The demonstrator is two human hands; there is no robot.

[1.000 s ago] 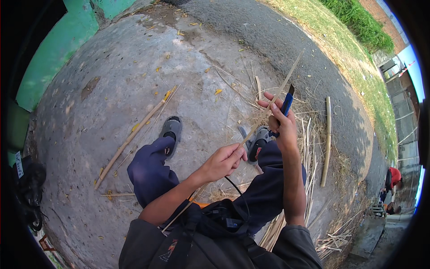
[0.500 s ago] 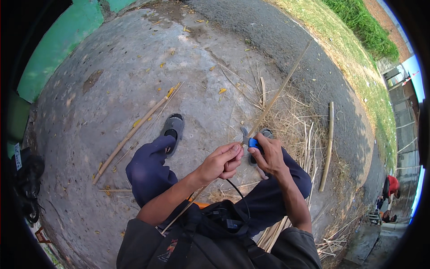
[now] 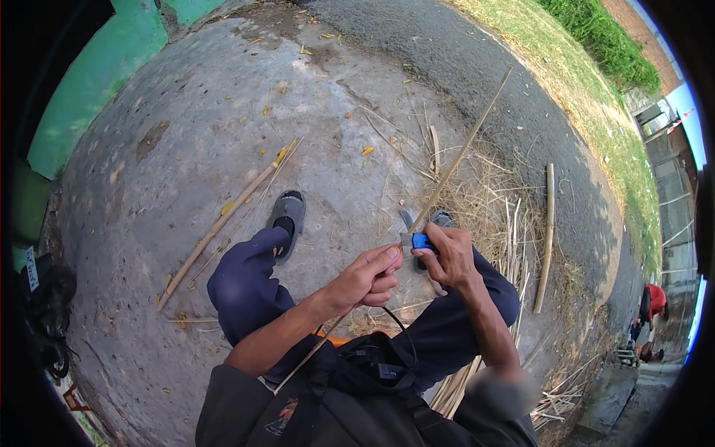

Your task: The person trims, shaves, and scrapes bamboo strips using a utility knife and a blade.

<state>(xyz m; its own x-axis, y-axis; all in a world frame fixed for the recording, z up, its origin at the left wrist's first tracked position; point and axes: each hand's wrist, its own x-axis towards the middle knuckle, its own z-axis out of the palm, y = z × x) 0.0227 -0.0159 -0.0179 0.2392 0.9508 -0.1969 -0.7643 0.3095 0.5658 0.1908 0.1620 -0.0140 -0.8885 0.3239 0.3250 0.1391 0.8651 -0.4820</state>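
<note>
I sit on concrete ground with both legs in dark blue trousers stretched out. My right hand (image 3: 445, 257) grips a knife with a blue handle (image 3: 421, 241), its short blade against a long thin bamboo strip (image 3: 462, 153) that slants up and away to the right. My left hand (image 3: 369, 276) pinches the same strip just below the blade, fingers closed on it. The strip's lower end runs down past my left forearm toward my lap.
A long bamboo stick (image 3: 223, 220) lies on the concrete to the left beside my grey sandal (image 3: 287, 212). Dry shavings and strips (image 3: 495, 205) pile at right, with a thicker pole (image 3: 545, 235). A green wall (image 3: 97, 82) stands far left; a person in red (image 3: 654, 302) is far right.
My right hand came down from a raised position with the knife and now meets my left hand on the bamboo strip, which now points up and away.
</note>
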